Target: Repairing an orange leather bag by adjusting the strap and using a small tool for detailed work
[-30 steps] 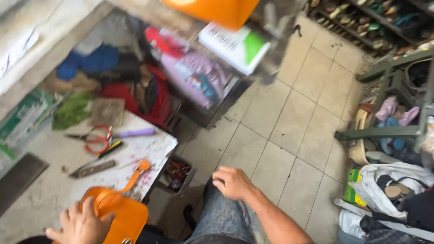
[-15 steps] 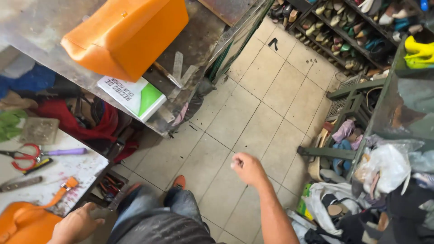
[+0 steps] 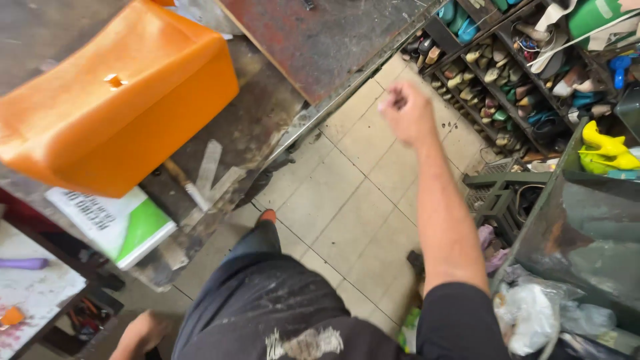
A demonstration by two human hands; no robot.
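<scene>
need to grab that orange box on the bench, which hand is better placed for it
Probably the left: the left hand hangs low on the same side as the orange box, while the right hand is raised over the tiled floor.

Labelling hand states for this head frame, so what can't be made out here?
- Right hand, head view: raised and closed, motion-blurred; whether it holds anything cannot be told.
- Left hand: cut by the bottom edge, fingers out of sight.
- Purple cylindrical handle: cut by the left edge.
- Shoes on the dark floor rack: too small to tell apart.

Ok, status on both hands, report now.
Right hand raised, fist closed, empty over tiled floor. Left hand low by knee, grip unclear. Orange box untouched.
</scene>
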